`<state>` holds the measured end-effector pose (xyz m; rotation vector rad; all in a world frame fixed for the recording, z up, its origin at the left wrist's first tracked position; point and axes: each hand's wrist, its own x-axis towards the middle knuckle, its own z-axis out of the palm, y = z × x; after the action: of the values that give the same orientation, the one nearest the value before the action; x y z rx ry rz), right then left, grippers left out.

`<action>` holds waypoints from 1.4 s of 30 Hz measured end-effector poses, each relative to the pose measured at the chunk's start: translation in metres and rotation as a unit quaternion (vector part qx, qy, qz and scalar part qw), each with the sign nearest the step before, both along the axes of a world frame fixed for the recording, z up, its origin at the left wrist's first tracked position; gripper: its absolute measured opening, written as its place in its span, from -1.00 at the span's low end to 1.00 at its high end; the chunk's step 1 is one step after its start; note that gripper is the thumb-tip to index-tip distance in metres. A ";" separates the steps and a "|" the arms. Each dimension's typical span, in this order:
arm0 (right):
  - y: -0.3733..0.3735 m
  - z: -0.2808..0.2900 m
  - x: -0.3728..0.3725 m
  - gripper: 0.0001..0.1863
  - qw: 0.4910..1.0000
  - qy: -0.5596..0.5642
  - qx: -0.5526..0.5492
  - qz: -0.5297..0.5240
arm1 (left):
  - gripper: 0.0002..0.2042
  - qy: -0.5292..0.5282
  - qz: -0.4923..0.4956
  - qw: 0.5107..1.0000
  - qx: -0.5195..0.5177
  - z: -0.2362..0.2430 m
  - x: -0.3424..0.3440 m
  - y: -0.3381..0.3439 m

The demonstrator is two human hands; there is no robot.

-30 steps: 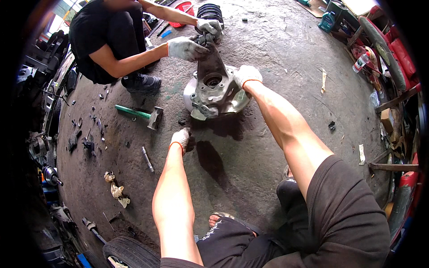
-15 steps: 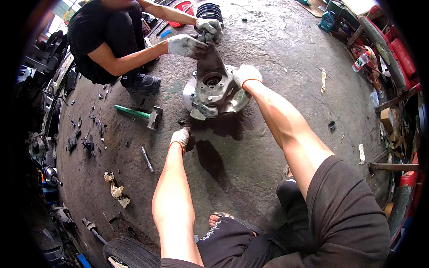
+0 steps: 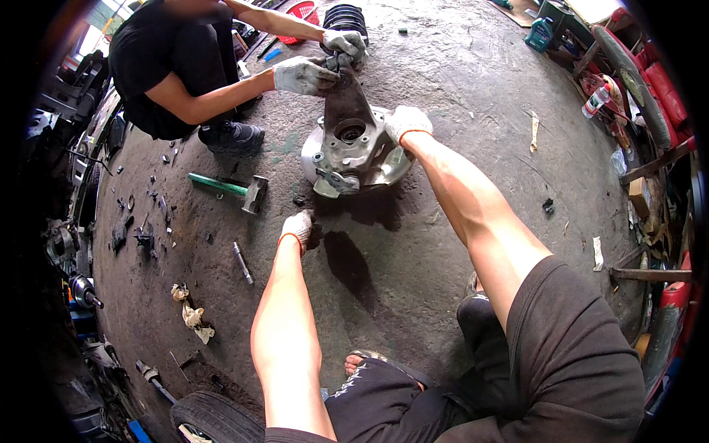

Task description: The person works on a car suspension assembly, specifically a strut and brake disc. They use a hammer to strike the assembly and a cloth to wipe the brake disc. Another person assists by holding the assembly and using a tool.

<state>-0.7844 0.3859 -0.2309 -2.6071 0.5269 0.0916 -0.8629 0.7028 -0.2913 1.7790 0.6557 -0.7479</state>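
A grey steering knuckle stands on the floor in front of me, with a shiny brake disc behind and around it. My right hand, in a white knit glove, is closed on the disc's right edge beside the knuckle; its fingertips are partly hidden. Lower and to the left, my gloved left hand is curled into a fist close to the floor, apart from the disc. Whether it holds anything is hidden. A co-worker's gloved hands grip the top end of the knuckle.
A sledgehammer with a green handle and a metal rod lie left of my left hand. The co-worker squats at upper left. A tyre is at lower left, a red bench at right, a plastic bottle near it.
The co-worker's nearer hand and the top of the knuckle have shifted very slightly left. My hands have hardly moved.
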 end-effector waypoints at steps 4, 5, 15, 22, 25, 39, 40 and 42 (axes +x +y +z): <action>0.004 0.006 -0.002 -0.51 1.000 -0.006 -0.003 0.010 | -0.71 -0.011 -0.025 1.000 0.015 0.002 0.000 0.005; 0.005 0.007 -0.003 -0.51 1.000 -0.006 -0.004 0.013 | -0.71 -0.001 -0.015 1.000 0.011 0.003 0.000 0.004; 0.001 0.001 0.001 -0.51 1.000 0.003 0.004 0.000 | -0.71 0.042 0.041 0.998 -0.032 -0.013 0.004 0.006; 0.001 0.004 0.000 -0.50 1.000 0.008 -0.004 -0.005 | -0.72 -0.035 -0.031 0.999 0.004 -0.001 -0.002 0.000; 0.000 0.001 0.002 -0.50 1.000 -0.005 -0.014 0.005 | -0.71 0.045 0.049 0.997 -0.028 -0.005 0.000 -0.002; -0.007 -0.008 0.004 -0.46 0.998 0.000 -0.059 0.024 | -0.72 -0.078 -0.217 0.964 0.132 -0.007 0.004 -0.005; -0.009 -0.010 0.005 -0.46 0.998 -0.003 -0.059 0.021 | -0.70 -0.108 -0.285 0.938 0.165 -0.020 0.009 -0.002; 0.003 -0.007 0.008 -0.46 0.998 -0.005 -0.054 0.028 | -0.67 -0.098 -0.278 0.943 0.152 -0.059 0.016 0.022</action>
<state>-0.7761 0.3892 -0.2378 -2.7266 0.4663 0.0707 -0.8473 0.7249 -0.3499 2.3319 0.1258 -0.8554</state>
